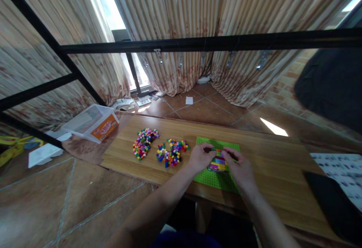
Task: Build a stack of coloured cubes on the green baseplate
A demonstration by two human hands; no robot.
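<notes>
A small block built of colourful toy bricks point(218, 164), with rows of yellow, purple, blue and red, sits on the green studded baseplate point(216, 182) on the wooden table. My left hand point(201, 156) is closed, its fingertips against the far left side of the block. On the far right side, my right hand point(241, 167) has its thumb and bent fingers pressed to the bricks. The fingers cover the block's far end, so any single brick held there is hidden.
Two loose piles of small bricks, a curved one point(140, 145) and a wider one point(169, 153), lie left of the baseplate. A clear plastic bin point(82, 127) with an orange label stands beyond the table's left end. A dark flat object point(330, 199) lies at the right. A black rail point(181, 45) crosses behind.
</notes>
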